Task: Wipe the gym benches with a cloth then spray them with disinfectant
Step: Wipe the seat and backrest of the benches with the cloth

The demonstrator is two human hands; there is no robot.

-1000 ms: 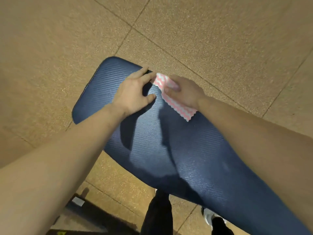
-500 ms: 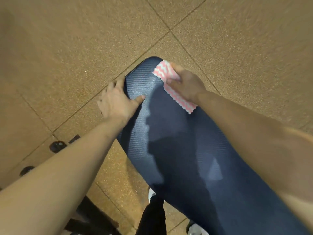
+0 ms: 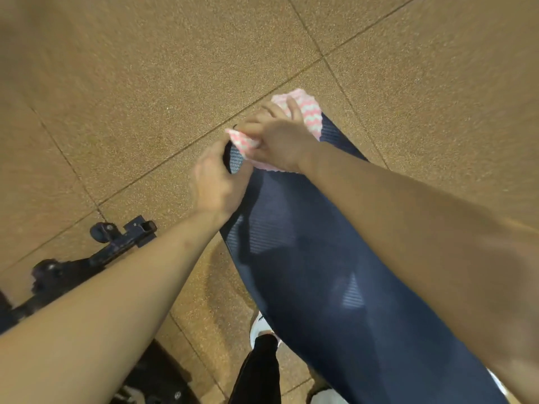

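Speckled tan floor tiles (image 3: 145, 83) fill the frame around our navy bench pad (image 3: 335, 287), which runs from lower right up to centre. At its far end, upper centre, lies the pink-and-white zigzag cloth (image 3: 309, 112). Our right hand (image 3: 280, 141) presses flat on it, fingers spread, a fold pinched toward the pad's left corner, probably so the wipe covers the rim. Our left hand (image 3: 215, 182) curls closed over the pad's left edge just below the cloth, likely steadying the bench. Dark metal equipment (image 3: 122, 237) sits at lower left. Compared with half a second ago, the cloth has crossed from the right edge to wrap the tip, and our left hand has closed up beside it.
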